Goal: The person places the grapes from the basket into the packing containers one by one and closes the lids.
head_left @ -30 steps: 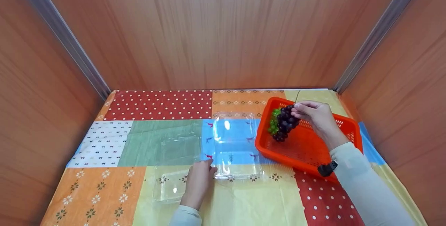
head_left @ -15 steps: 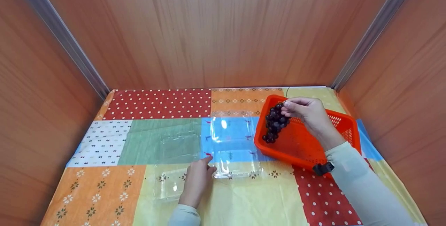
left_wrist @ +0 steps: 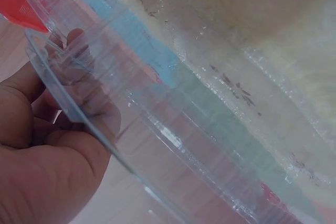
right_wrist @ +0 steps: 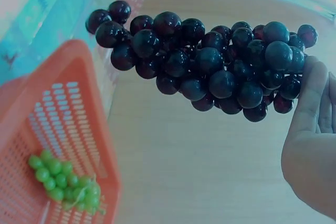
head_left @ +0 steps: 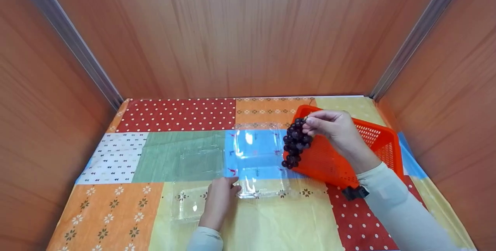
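Observation:
My right hand (head_left: 339, 134) pinches a bunch of dark purple grapes (head_left: 296, 139) by its stem end. The bunch hangs over the left rim of the orange-red plastic basket (head_left: 394, 142). In the right wrist view, the grapes (right_wrist: 210, 64) stretch away from the fingertips, and a bunch of green grapes (right_wrist: 68, 182) lies inside the basket (right_wrist: 100, 135). An opened clear plastic box (head_left: 259, 196) lies left of the basket. My left hand (head_left: 220, 198) is at its middle edge; the left wrist view has thumb and fingers (left_wrist: 79, 66) gripping the clear rim (left_wrist: 94, 129).
A patchwork-patterned tablecloth (head_left: 271, 224) covers the table. Wood-look panels (head_left: 248, 34) stand at the back and both sides, with metal strips (head_left: 77, 49) in the corners. A black wrist camera (head_left: 355, 193) sits at the right sleeve.
The right hand has carried the purple grapes leftward, from over the basket's inside to over its left rim. The green grapes have dropped out of the head view. The left hand stays put.

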Action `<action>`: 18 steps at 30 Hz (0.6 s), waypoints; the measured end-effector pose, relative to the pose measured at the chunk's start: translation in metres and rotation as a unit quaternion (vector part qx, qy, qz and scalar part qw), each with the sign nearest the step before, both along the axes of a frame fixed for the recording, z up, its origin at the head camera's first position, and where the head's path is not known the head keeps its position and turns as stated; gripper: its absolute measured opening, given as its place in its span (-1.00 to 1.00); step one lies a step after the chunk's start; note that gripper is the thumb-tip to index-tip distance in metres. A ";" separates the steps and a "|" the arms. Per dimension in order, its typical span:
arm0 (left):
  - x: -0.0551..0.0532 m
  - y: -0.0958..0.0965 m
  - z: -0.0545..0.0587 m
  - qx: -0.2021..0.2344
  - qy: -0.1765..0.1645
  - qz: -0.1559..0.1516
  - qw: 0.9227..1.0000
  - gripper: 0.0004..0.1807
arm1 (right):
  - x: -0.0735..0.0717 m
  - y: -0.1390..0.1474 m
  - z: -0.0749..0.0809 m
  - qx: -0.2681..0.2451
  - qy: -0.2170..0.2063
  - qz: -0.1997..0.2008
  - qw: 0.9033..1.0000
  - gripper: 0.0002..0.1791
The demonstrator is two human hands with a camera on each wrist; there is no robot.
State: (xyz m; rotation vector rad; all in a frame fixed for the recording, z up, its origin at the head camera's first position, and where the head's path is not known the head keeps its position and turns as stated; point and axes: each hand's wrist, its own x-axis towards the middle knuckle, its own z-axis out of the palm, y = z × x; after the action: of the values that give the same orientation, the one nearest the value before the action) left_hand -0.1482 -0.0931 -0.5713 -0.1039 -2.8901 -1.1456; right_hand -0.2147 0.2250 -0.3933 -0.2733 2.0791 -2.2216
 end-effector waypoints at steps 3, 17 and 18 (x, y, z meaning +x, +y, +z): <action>0.001 0.000 0.000 0.005 -0.008 0.003 1.000 -0.72 | 0.002 -0.005 -0.001 -0.004 0.000 0.013 1.000 -0.61; 0.005 -0.003 0.005 0.036 -0.077 0.038 0.996 -0.81 | -0.007 -0.024 -0.032 0.090 -0.002 0.042 0.995 -0.59; 0.005 -0.003 0.005 0.040 -0.081 0.040 0.995 -0.80 | -0.008 -0.025 -0.035 0.095 -0.001 0.043 0.995 -0.60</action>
State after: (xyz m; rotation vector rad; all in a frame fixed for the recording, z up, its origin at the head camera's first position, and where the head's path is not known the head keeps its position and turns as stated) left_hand -0.1433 -0.0963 -0.5659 0.1102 -2.9497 -1.3118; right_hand -0.2225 0.1995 -0.4281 -0.3390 2.2141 -1.9584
